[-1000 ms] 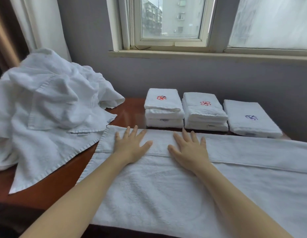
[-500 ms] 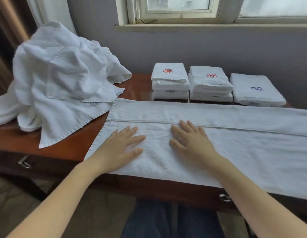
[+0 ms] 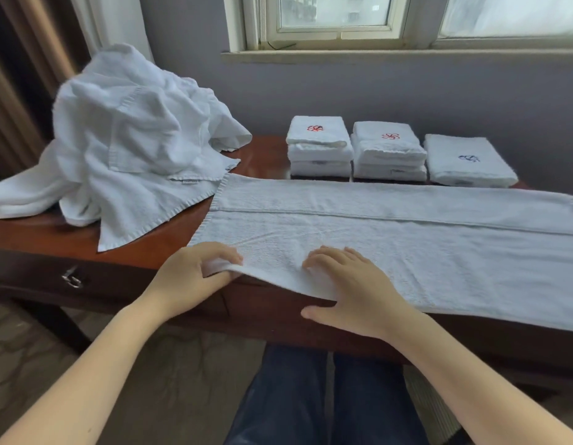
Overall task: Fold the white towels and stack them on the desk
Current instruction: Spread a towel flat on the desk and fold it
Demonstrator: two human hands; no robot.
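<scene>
Your left hand (image 3: pixel 195 277) pinches the near left corner of the long white terry towel (image 3: pixel 407 245), raising that corner slightly off the dark reddish wooden desk (image 3: pixel 144 248). Your right hand (image 3: pixel 352 293) straddles the towel's near edge, fingers curled on top and thumb below. The rest of the towel lies flat across the desk. A crumpled heap of white towels (image 3: pixel 131 149) occupies the left end. Three folded white towel stacks stand along the back: two red-emblem stacks (image 3: pixel 318 146) and one blue-emblem stack (image 3: pixel 468 162).
</scene>
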